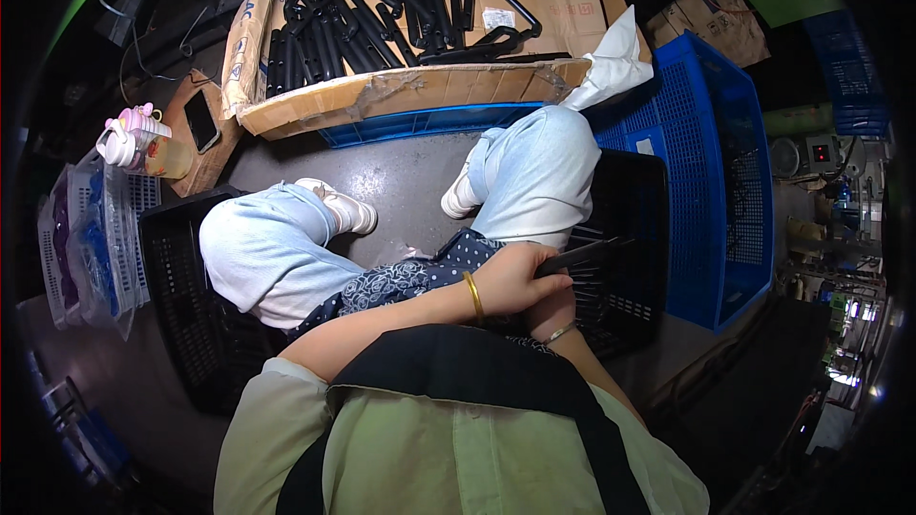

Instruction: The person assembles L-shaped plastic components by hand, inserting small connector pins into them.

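Both my hands meet over my right thigh, beside a black crate (pixel 641 200) with slender dark pieces in it. My left hand (pixel 515 277), with a gold bangle at the wrist, reaches across and is closed on the near end of a slim black plastic part (pixel 593 254). The part's other end points right, over the crate. Just below, my right hand (pixel 551 311), wearing a silver bangle, is closed against the same part; its fingers are partly covered by my left hand.
Ahead stands an open cardboard box (pixel 410 95) with several black bracket-like parts (pixel 353 24). A tall blue crate (pixel 682 181) stands at the right, another black crate (pixel 176 267) at the left. A phone (pixel 201 122) and a drink bottle (pixel 167 154) rest on a board.
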